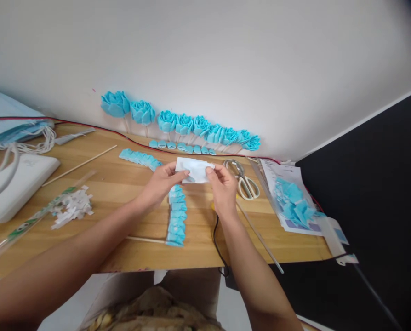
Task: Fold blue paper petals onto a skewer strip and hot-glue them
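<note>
A small white rectangular piece, sheet-like, (196,169) is stretched between my two hands above the table. My left hand (166,180) pinches its left end, thumb on top. At its right end, my right hand (222,181) grips the edge between thumb and fingers. Below the hands lies a pleated blue strip (177,218) with a thin wooden stick (145,239) at its lower end. Another pleated blue strip (139,158) lies behind my left hand, which hides its right end. Scissors (248,187) with pale handles rest to the right of my right hand.
Several blue flowers on sticks (167,121) lean against the wall, small blue rolls (181,147) before them. White scraps (75,207), a stick (81,164) and a white device (26,184) sit left. Blue pieces (295,202) lie on papers (274,171) at right. A red-black cable (112,133) runs along the back.
</note>
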Motion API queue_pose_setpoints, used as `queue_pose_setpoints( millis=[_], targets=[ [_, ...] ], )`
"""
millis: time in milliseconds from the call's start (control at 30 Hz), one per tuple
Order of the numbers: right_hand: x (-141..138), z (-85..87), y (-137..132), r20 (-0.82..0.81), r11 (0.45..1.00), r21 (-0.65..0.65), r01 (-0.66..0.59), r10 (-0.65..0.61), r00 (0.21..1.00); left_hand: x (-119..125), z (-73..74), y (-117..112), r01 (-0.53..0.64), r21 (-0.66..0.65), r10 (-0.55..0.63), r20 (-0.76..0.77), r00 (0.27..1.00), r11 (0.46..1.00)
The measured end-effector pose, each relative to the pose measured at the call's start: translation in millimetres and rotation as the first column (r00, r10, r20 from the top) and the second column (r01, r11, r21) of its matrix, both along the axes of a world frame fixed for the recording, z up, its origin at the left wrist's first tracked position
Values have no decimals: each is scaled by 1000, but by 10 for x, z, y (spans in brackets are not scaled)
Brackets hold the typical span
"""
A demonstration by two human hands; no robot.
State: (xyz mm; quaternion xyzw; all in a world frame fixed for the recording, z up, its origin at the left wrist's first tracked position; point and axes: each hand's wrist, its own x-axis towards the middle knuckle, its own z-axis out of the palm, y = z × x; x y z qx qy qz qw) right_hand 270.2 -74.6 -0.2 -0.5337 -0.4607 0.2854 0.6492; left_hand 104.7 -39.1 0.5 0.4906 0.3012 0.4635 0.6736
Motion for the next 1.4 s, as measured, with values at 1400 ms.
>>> queue_pose_setpoints(
  millis=[1400],
  targets=[
    [49,126,-77,630,945,314,-95,-132,766,-6,23,-64,-7,158,37,-188,981,987]
  ],
)
